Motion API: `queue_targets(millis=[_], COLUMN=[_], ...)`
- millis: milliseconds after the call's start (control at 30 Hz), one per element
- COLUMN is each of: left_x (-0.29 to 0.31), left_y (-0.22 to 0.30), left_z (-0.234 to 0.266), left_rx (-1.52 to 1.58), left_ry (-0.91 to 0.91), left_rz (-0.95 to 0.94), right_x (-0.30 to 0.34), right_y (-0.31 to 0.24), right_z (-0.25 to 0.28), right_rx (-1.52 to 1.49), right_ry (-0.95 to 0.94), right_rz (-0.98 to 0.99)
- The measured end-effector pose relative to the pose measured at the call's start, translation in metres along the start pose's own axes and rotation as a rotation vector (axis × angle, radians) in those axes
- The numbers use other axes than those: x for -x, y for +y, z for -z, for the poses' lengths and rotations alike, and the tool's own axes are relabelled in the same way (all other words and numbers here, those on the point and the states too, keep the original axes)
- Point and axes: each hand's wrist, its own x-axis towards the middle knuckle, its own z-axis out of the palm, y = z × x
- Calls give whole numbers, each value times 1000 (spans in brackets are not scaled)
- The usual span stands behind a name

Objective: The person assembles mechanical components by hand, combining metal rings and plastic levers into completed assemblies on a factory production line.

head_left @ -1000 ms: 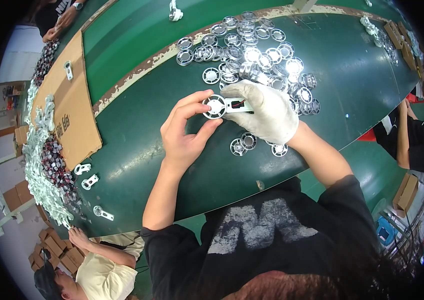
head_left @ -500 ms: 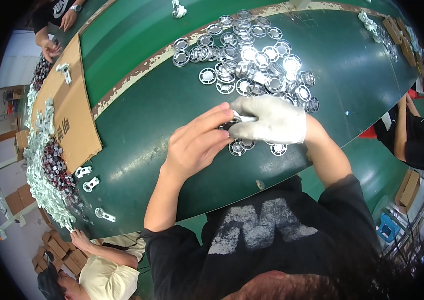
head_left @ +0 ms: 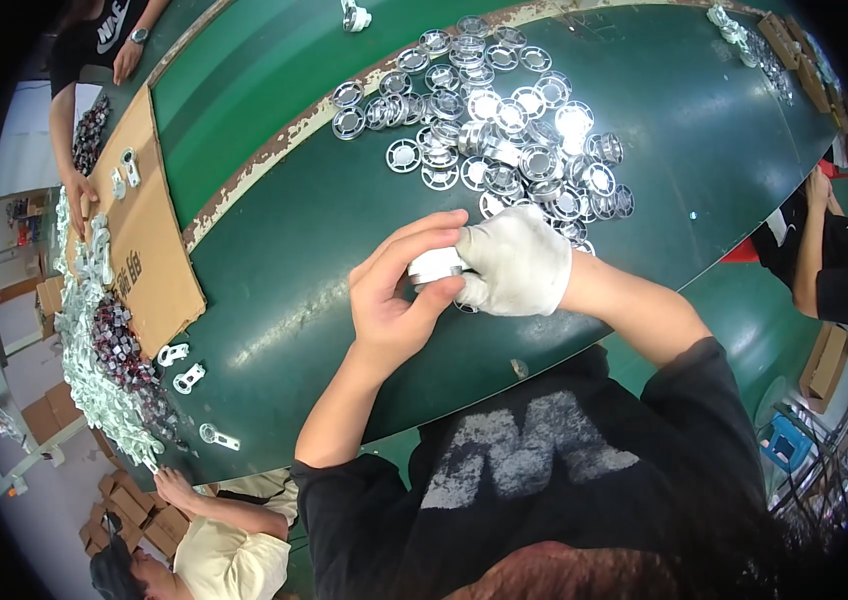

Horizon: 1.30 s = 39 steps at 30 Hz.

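In front of my chest, my bare left hand (head_left: 391, 285) curls its thumb and fingers around a white round part (head_left: 434, 264) with a silvery rim. My right hand (head_left: 522, 264), in a white glove, closes on the same part from the other side. The glove and fingers hide much of it, so its full shape does not show. Just beyond my hands spreads a heap of shiny silver spoked rings (head_left: 539, 162). A few of these rings lie close to the gloved hand, partly covered by it.
To the left, loose white ring-headed parts (head_left: 189, 378) lie near a cardboard sheet (head_left: 149, 240). Beside that runs a pile of white parts (head_left: 94, 385) with small dark-red pieces (head_left: 122, 345). Co-workers' hands reach in at that pile. Another person sits at the right edge.
The held part has turned, so its white round side now shows between my hands. My gloved hand has shifted left and slightly down. A co-worker's hand at far left has moved down toward the pile.
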Motion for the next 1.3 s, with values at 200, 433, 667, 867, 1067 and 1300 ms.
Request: queue_targets(millis=[200, 433, 667, 867, 1067, 1300], left_x=[-3, -11, -1, -6, -12, -37], left_y=[1, -1, 0, 8, 6, 6], left_z=[0, 14, 8, 4, 16, 76], left_rx=[24, 223, -4, 187, 66, 148], left_ry=[47, -70, 35, 86, 38, 104], left_rz=[-40, 62, 109, 338, 245, 593], right_x=[3, -6, -13, -13, -16, -14], right_y=[-5, -4, -11, -7, -8, -13], right_z=[-15, 3, 18, 20, 26, 27], right_rx=[141, -4, -405, -668, -815, -658], right_ry=[135, -162, -328, -450, -491, -320], right_rz=[-1, -112, -221, -321, -339, -343])
